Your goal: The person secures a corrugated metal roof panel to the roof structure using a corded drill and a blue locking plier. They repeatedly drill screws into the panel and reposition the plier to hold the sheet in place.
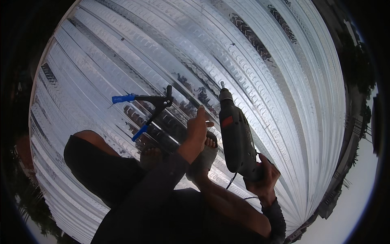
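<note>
My right hand grips the rear handle of a dark corded drill, which points toward the top of the view, a bit at its tip above the ribbed metal sheet. Just left of the drill, my left hand has one finger extended and the others curled; whether it holds something small I cannot make out. Left of that hand, a hand riveter with black body and blue grips lies on the shiny sheet.
I squat on the sloping metal surface, with my knee at left and my sandaled foot below my left hand. A cord hangs from the drill. Dark foliage, structures and pale sky lie beyond the sheet's edges.
</note>
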A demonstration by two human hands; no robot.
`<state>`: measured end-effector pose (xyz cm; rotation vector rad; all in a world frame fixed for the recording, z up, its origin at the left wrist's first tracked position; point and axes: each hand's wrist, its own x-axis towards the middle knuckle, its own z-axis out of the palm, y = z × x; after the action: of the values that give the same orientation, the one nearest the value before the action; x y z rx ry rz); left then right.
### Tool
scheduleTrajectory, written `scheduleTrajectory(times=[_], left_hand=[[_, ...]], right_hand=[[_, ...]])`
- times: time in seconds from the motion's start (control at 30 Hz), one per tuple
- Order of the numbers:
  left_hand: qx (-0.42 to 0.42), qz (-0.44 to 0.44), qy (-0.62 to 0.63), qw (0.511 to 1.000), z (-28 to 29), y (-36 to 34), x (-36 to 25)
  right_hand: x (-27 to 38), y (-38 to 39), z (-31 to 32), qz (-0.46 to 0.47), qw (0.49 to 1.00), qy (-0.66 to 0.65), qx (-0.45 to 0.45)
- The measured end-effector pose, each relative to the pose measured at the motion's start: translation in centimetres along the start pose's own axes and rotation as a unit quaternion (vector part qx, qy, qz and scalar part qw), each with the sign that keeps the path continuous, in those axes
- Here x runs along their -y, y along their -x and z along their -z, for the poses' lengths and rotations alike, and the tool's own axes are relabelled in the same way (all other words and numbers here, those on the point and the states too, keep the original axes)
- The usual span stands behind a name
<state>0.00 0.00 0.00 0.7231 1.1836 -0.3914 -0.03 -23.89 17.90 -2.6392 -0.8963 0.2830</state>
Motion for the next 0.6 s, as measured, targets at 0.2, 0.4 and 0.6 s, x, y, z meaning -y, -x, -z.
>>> scheduleTrajectory(times=[0.2,0.4,0.6], left_hand=[[0.167,0.132,0.181,0.960,3.3,7.1,-0.4],[0.234,0.122,0.261,0.928,5.5,4.4,1.0],[0.287,0.153,0.308,0.894,6.8,4.8,-1.6]], right_hand=[[3.8,-2.3,-0.7,0.039,0.996,-0.047,0.066],[5.5,-4.5,-2.4,0.054,0.989,-0.033,0.133],[7.2,-5.4,-3.8,0.039,0.984,-0.011,0.171]])
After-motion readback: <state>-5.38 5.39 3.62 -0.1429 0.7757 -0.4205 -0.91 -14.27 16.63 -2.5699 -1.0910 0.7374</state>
